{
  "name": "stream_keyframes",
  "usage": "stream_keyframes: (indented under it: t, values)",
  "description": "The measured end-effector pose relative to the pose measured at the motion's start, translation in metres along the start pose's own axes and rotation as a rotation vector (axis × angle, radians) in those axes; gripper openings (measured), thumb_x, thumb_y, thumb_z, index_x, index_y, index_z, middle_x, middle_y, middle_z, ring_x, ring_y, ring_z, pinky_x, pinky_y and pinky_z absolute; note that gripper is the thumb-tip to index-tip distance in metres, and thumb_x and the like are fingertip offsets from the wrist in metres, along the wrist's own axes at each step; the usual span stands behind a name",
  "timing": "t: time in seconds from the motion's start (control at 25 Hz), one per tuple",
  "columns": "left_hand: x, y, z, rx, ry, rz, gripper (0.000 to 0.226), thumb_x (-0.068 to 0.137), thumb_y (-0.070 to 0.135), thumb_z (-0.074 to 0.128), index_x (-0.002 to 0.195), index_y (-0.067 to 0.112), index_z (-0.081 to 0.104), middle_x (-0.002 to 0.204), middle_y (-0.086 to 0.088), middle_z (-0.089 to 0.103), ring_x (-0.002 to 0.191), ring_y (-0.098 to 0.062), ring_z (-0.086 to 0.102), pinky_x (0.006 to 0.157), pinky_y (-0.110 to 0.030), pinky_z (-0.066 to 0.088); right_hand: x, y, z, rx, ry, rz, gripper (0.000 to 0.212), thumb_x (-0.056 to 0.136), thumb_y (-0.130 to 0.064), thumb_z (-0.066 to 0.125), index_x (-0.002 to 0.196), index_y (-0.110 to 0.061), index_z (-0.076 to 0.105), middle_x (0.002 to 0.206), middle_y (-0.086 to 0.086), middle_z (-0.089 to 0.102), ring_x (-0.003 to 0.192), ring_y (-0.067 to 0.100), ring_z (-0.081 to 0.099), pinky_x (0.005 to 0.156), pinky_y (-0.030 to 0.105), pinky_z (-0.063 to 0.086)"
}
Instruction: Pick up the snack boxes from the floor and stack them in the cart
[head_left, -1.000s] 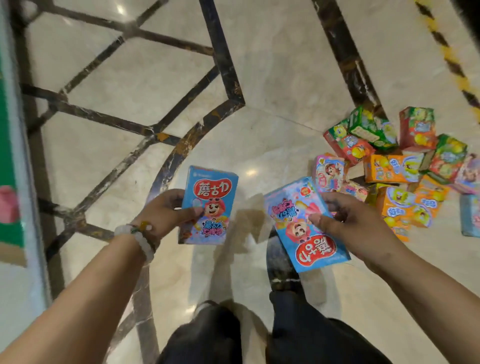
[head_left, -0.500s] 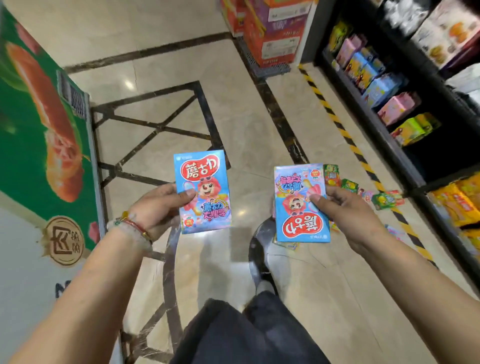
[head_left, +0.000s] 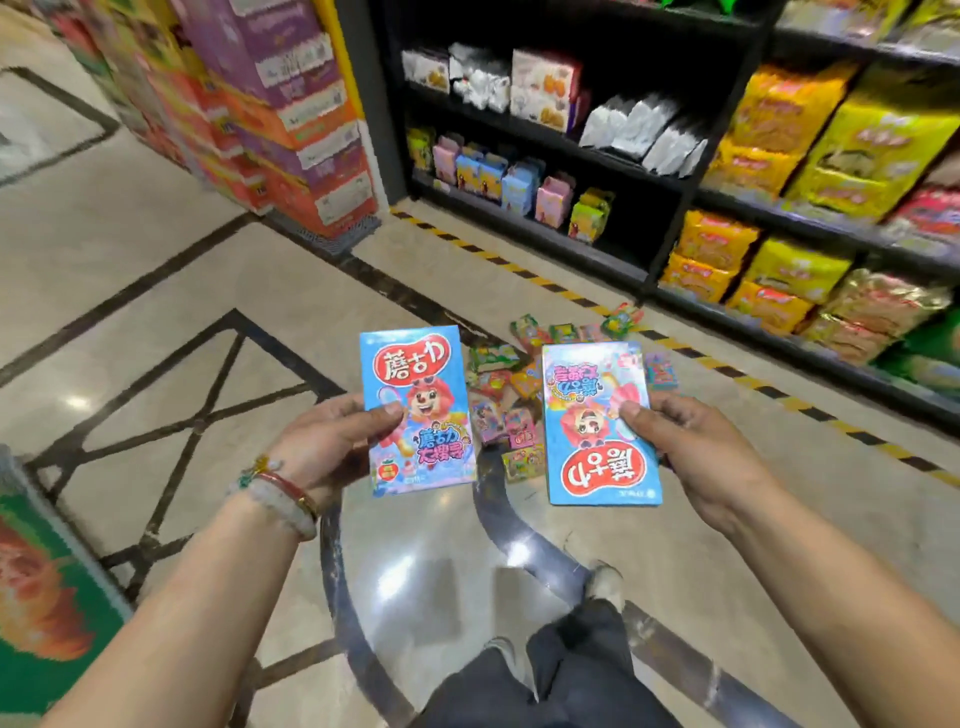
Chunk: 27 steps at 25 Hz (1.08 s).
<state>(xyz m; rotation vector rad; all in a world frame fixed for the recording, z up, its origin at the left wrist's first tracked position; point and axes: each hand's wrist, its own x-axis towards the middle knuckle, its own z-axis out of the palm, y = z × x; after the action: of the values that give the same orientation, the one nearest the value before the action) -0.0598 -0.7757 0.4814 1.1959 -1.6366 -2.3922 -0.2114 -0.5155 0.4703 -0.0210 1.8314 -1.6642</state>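
Observation:
My left hand (head_left: 332, 441) pinches a blue snack box (head_left: 418, 410) by its left edge, its red label upright. My right hand (head_left: 701, 447) pinches a second blue snack box (head_left: 597, 423) by its right edge, its label upside down. Both boxes are held side by side in front of me, well above the floor. Behind them a heap of several small colourful snack boxes (head_left: 511, 392) lies on the marble floor. No cart is in view.
Black store shelves (head_left: 670, 187) stacked with snack bags and boxes run along the right, edged by a yellow-black floor stripe (head_left: 779, 395). A tower of cartons (head_left: 291, 114) stands at the back left. A green sign board (head_left: 47, 597) is at the lower left. My legs (head_left: 550, 675) are below.
My view has risen from the floor and turned toward the shelves. Both hands still hold their boxes, now raised higher, and the heap on the floor lies farther away.

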Motion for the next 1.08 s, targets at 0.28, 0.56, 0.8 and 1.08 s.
stream_keyframes:
  t: [0.28, 0.56, 0.8, 1.08]
  values:
    - [-0.003, -0.016, 0.137, 0.257, -0.314, -0.028, 0.011, 0.081, 0.005, 0.06, 0.09, 0.001, 0.064, 0.074, -0.011, 0.073, 0.06, -0.018, 0.069, 0.057, -0.028, 0.058, -0.093, 0.026, -0.112, 0.175, 0.377, -0.019, 0.02, 0.085, -0.021, 0.065, 0.102, -0.011, 0.065, 0.081, 0.002, 0.075, 0.066, 0.013, 0.07, 0.052, 0.02, 0.052]
    - [-0.05, -0.083, 0.3, 0.354, -0.589, -0.11, 0.027, 0.082, 0.002, 0.062, 0.106, -0.01, 0.06, 0.087, -0.022, 0.071, 0.064, -0.026, 0.07, 0.061, -0.032, 0.059, -0.207, 0.069, -0.241, 0.284, 0.667, -0.044, 0.02, 0.084, -0.023, 0.066, 0.101, -0.012, 0.066, 0.088, 0.007, 0.074, 0.077, 0.022, 0.071, 0.073, 0.035, 0.057]
    - [-0.109, -0.163, 0.447, 0.501, -0.74, -0.163, 0.026, 0.078, 0.013, 0.064, 0.102, 0.002, 0.064, 0.099, -0.017, 0.071, 0.088, -0.028, 0.069, 0.085, -0.043, 0.054, -0.314, 0.118, -0.356, 0.376, 0.884, -0.001, 0.017, 0.084, -0.025, 0.067, 0.097, -0.015, 0.066, 0.084, 0.005, 0.075, 0.073, 0.02, 0.072, 0.07, 0.033, 0.057]
    - [-0.158, -0.235, 0.577, 0.654, -0.898, -0.23, 0.021, 0.082, 0.013, 0.063, 0.101, 0.002, 0.065, 0.098, -0.016, 0.072, 0.094, -0.032, 0.067, 0.092, -0.047, 0.05, -0.405, 0.165, -0.444, 0.522, 1.12, 0.052, 0.02, 0.082, -0.025, 0.067, 0.1, -0.017, 0.065, 0.086, 0.004, 0.075, 0.074, 0.021, 0.072, 0.064, 0.034, 0.057]
